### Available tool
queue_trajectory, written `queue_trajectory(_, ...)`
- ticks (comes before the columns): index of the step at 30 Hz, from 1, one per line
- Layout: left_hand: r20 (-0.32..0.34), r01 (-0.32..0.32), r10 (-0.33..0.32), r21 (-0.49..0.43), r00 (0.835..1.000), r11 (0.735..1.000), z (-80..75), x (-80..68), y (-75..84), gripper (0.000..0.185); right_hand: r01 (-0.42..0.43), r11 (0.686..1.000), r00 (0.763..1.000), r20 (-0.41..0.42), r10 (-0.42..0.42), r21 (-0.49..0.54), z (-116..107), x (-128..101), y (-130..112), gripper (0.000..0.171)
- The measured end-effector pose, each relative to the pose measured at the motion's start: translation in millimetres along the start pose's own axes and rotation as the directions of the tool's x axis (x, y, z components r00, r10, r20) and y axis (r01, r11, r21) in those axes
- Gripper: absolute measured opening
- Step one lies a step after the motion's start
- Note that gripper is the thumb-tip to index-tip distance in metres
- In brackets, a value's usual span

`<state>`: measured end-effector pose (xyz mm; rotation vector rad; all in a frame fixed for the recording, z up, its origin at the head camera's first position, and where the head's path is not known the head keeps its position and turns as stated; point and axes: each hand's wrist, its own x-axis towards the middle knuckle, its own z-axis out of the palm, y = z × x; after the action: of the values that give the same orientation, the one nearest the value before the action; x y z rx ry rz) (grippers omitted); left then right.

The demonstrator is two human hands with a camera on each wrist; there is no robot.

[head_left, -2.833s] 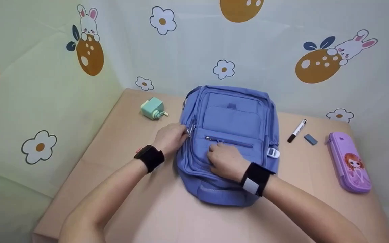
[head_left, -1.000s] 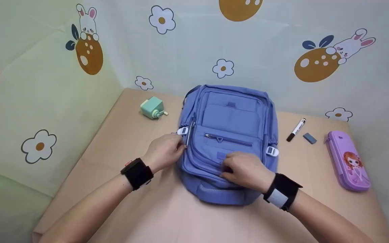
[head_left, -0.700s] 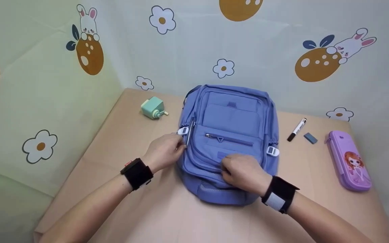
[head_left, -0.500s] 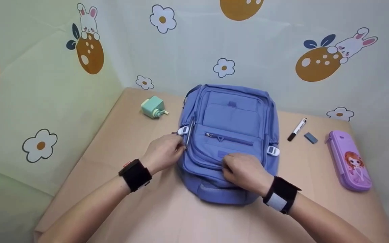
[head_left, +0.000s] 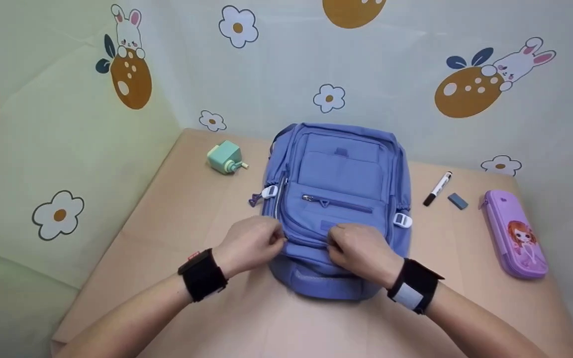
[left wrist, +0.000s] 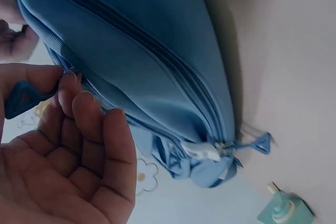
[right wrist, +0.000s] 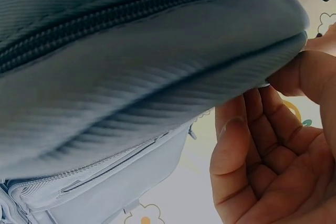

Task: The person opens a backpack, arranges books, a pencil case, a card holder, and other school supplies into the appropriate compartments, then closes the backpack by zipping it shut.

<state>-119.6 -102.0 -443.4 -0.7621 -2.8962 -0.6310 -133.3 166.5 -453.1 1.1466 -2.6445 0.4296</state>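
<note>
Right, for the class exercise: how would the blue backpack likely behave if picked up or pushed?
The blue backpack would probably flex and sag, since its fabric looks soft and creased. It seems unlikely to roll, given its broad body. The loose zipper pull may swing, as it sticks out beside the white buckle.

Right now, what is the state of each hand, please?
Left hand: closed, pinching a zipper pull.
Right hand: closed, pinching fabric of the backpack.
</note>
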Motion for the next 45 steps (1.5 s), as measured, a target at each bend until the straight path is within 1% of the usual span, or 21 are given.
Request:
queue_trajectory(4, -0.002, -0.061, 0.061, 0.004, 0.998, 0.998, 4.1, 1.1, 8.7, 0.008, 0.001, 1.0, 1.0, 0.01, -0.001, 0.001, 0.7, -0.3, 0.5, 0.024)
queue_trajectory(6, -0.015, -0.069, 0.069, 0.001, 0.997, 0.998, 5.2, 2.0, 10.1, 0.007, -0.002, 1.0, 1.0, 0.026, 0.001, 0.016, 0.4, -1.3, 1.7, 0.022)
queue_trajectory(10, -0.023, -0.04, 0.039, -0.034, 0.999, 0.999, 4.6, 1.8, 10.0, 0.005, -0.02, 0.998, 0.998, 0.054, 0.017, 0.057, -5.2, -6.4, 6.7, 0.012)
queue_trajectory(14, -0.013, -0.019, 0.018, -0.057, 1.0, 0.998, 3.1, 0.4, 9.0, 0.004, -0.05, 0.996, 0.998, 0.053, 0.046, 0.073, -16.0, -16.0, 19.0, 0.003)
queue_trajectory(19, -0.017, -0.011, 0.011, -0.057, 1.0, 0.998, 2.2, -0.1, 8.4, 0.005, -0.067, 0.995, 0.997, 0.051, 0.064, 0.073, -28.6, -35.7, 38.8, 0.004)
queue_trajectory(22, -0.016, -0.01, 0.009, -0.056, 1.0, 0.998, 2.4, -0.1, 7.9, 0.005, -0.06, 0.994, 0.997, 0.063, 0.055, 0.093, -31.3, -48.6, 47.1, 0.006)
queue_trajectory(27, -0.02, 0.002, -0.003, -0.061, 1.0, 0.998, 3.3, -0.2, 7.7, 0.006, 0.005, 0.994, 0.999, 0.044, -0.01, 0.109, -24.7, -62.6, 54.1, 0.011)
queue_trajectory(30, -0.024, 0.002, -0.004, -0.064, 1.0, 0.998, 4.6, 0.2, 8.0, 0.007, 0.031, 0.996, 0.999, 0.025, -0.034, 0.08, -18.5, -66.0, 56.2, 0.013)
queue_trajectory(35, -0.018, 0.001, -0.002, -0.067, 1.0, 0.998, 5.2, -0.8, 7.7, 0.007, 0.06, 0.998, 0.998, 0.015, -0.06, 0.004, -12.1, -65.2, 55.2, 0.009)
queue_trajectory(38, -0.014, 0.001, -0.002, -0.067, 1.0, 0.998, 5.3, -1.2, 8.2, 0.007, 0.08, 0.996, 0.997, -0.004, -0.08, -0.037, -10.3, -64.8, 54.1, 0.009)
queue_trajectory(42, -0.022, -0.008, 0.007, -0.061, 1.0, 0.998, 6.6, -1.5, 10.7, 0.007, 0.075, 0.995, 0.996, -0.034, -0.077, -0.06, -9.2, -64.3, 54.3, 0.01)
queue_trajectory(45, -0.033, -0.031, 0.029, -0.045, 0.999, 0.999, 8.8, -1.3, 15.6, 0.007, 0.06, 0.997, 0.997, -0.039, -0.063, -0.056, -9.2, -63.6, 55.0, 0.011)
